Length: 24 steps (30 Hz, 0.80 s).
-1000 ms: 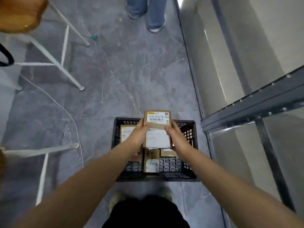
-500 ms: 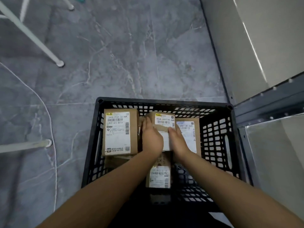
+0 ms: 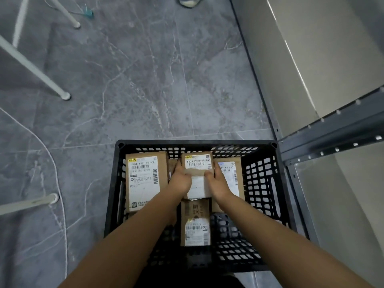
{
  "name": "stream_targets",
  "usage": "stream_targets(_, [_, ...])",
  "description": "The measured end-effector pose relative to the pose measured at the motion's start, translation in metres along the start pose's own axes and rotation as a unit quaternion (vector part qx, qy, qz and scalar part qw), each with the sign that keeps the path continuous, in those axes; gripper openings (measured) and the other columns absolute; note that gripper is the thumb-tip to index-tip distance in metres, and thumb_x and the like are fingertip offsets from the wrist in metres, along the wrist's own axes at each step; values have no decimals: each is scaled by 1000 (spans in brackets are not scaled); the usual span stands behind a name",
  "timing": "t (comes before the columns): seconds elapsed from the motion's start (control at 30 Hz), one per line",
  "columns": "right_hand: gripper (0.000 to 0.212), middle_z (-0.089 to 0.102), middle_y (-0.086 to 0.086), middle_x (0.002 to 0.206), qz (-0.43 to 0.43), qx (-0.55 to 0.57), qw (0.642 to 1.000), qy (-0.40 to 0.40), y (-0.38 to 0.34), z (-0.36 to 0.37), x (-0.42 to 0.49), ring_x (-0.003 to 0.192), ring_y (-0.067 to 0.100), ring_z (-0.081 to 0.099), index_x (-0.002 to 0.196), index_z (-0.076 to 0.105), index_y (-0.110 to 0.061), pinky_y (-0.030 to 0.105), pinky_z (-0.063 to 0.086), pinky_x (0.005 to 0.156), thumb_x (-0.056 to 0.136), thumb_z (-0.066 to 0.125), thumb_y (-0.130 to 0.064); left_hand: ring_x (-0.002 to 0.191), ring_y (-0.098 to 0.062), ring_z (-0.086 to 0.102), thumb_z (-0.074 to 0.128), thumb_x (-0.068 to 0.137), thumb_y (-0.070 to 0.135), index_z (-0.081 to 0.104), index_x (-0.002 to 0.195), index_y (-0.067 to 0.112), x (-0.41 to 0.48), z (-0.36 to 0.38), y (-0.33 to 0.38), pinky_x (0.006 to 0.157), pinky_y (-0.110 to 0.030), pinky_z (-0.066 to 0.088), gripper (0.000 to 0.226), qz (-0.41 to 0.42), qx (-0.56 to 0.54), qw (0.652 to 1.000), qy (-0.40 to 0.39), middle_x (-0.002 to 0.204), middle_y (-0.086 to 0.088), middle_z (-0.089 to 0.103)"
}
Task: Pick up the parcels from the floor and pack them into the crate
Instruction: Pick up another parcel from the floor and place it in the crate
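Crate [image 3: 195, 143]: black with lattice walls, standing on the floor [image 3: 145, 90] directly below the person.
Middle parcel [image 3: 197, 161]: inside the crate against its far wall, label up. It sits between two other parcels and looks higher than they do. The hands hide whether it rests on anything.
Left hand [image 3: 180, 179]: inside the crate, clamped on the middle parcel's left edge, with the thumb on the top face and the fingers curled down the side.
Right hand [image 3: 217, 181]: inside the crate, clamped on the middle parcel's right edge in the same way, thumb on top.
Left parcel [image 3: 143, 179]: lies flat in the crate's far left part, with a large white label facing up, just beside the left hand.
Right parcel [image 3: 230, 173]: in the crate's far right part, label up, partly covered by the right hand and the middle parcel.
Near parcel [image 3: 195, 223]: along the crate's middle, nearer the person. Its far end runs under the middle parcel and a label sits at its near end.
Cord [image 3: 56, 183]: white, curving over the floor left of the crate.
Legs [image 3: 35, 71]: white and slanted, left of the crate and well apart from it.
Frame [image 3: 332, 136]: dark metal beam, just beside the crate's far right corner.
Shoe [image 3: 190, 2]: on the floor well beyond the crate's far wall.
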State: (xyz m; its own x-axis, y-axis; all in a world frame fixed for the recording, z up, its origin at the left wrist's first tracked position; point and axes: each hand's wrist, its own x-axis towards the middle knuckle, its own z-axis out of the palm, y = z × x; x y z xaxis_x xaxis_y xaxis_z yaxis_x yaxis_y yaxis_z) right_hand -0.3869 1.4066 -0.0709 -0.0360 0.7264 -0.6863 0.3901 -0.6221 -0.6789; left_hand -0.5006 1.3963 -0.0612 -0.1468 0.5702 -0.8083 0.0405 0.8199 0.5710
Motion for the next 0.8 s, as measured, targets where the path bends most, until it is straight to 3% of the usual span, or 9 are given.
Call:
stream_targets(0.1, [52, 50, 2, 129, -8, 10, 1000, -2, 7, 5, 1, 107, 15, 49, 149, 21, -26, 26, 40, 89, 100, 33, -13, 111, -30, 60, 36, 98, 6, 21, 147, 22, 0, 1, -5, 88, -40, 53, 54, -5, -9, 1000, 9, 133, -11, 54])
stream_targets(0.2, [56, 44, -2, 132, 19, 11, 1000, -14, 5, 5, -3, 113, 16, 46, 151, 9, -27, 26, 36, 93, 101, 33, -21, 127, -31, 48, 43, 92, 3, 11, 150, 18, -1, 8, -3, 103, -47, 43, 68, 4, -11, 999, 39, 146, -12, 41])
stream_targets(0.27, [69, 40, 2, 145, 47, 20, 999, -7, -2, -1, -10, 127, 23, 44, 152, -1, -28, 36, 35, 106, 96, 39, -33, 142, -29, 26, 49, 91, 7, -3, 152, 16, -14, 12, 4, 115, -47, 26, 81, 6, 5, 998, 55, 157, -10, 20])
stream_targets(0.33, [68, 26, 4, 155, 77, 22, 997, 6, -20, -14, -32, 140, 27, 31, 152, -2, -29, 42, 27, 115, 97, 38, -37, 142, -27, 25, 48, 94, 11, -5, 152, 16, -46, 6, 17, 116, -38, 24, 79, -7, -1, 999, 34, 157, -7, 21])
stream_targets(0.47, [58, 14, 4, 159, 95, 16, 995, -5, -72, -52, -104, 145, 26, 19, 153, 0, -26, 40, 21, 114, 103, 30, -29, 113, -22, 54, 42, 97, 16, 19, 150, 22, -119, -21, 50, 89, -26, 43, 57, -38, 8, 999, -24, 143, -4, 45])
stream_targets(0.53, [58, 18, 5, 159, 89, -9, 996, -9, -103, -72, -139, 144, 26, 22, 153, 4, -24, 38, 23, 113, 102, 32, -29, 94, -19, 58, 42, 96, 15, 30, 146, 19, -160, -37, 81, 78, -27, 49, 51, -48, 21, 998, -29, 130, -9, 55])
stream_targets(0.6, [59, 23, 6, 157, 89, -32, 996, -9, -141, -91, -173, 143, 27, 25, 153, 8, -22, 37, 23, 113, 101, 35, -30, 81, -15, 54, 42, 98, 13, 36, 143, 12, -209, -53, 122, 63, -19, 44, 45, -45, 36, 998, -28, 108, -7, 60])
stream_targets(0.73, [62, 30, 8, 154, 60, -24, 998, -11, -240, -131, -248, 139, 27, 32, 152, 12, -18, 38, 27, 114, 99, 40, -31, 130, -25, 42, 47, 98, 20, 35, 145, 9, -308, -76, 220, 97, -24, 35, 49, -5, 71, 997, -14, 146, -9, 40])
stream_targets(0.8, [62, 34, 8, 150, 38, -37, 998, -17, -296, -154, -288, 137, 26, 35, 152, 15, -16, 35, 28, 113, 98, 43, -31, 129, -24, 44, 49, 97, 23, 40, 142, 12, -357, -81, 273, 100, -29, 35, 47, 22, 70, 997, -13, 146, -8, 41])
